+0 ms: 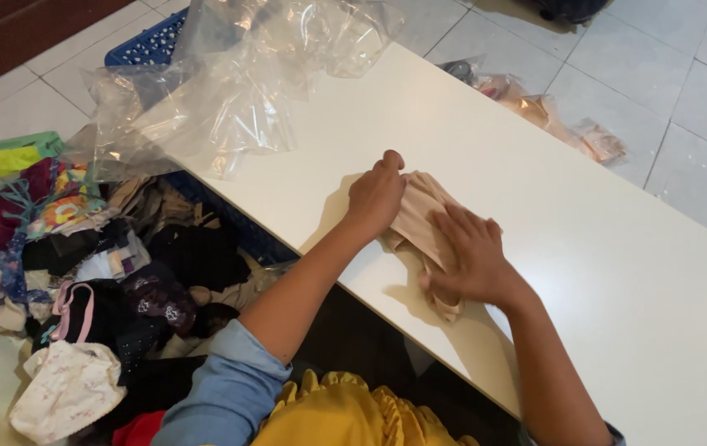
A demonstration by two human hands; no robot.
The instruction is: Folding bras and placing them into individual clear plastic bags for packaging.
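Note:
A small beige garment lies on the white table near its front edge. My left hand grips the garment's left side with fingers curled on the cloth. My right hand lies flat on top of it, fingers spread, pressing it down against the table. Part of the cloth sticks out below my right hand toward the table edge.
Crumpled clear plastic bags cover the table's far left end over a blue basket. A pile of mixed clothes lies at the left. More bagged items sit on the tiled floor beyond the table.

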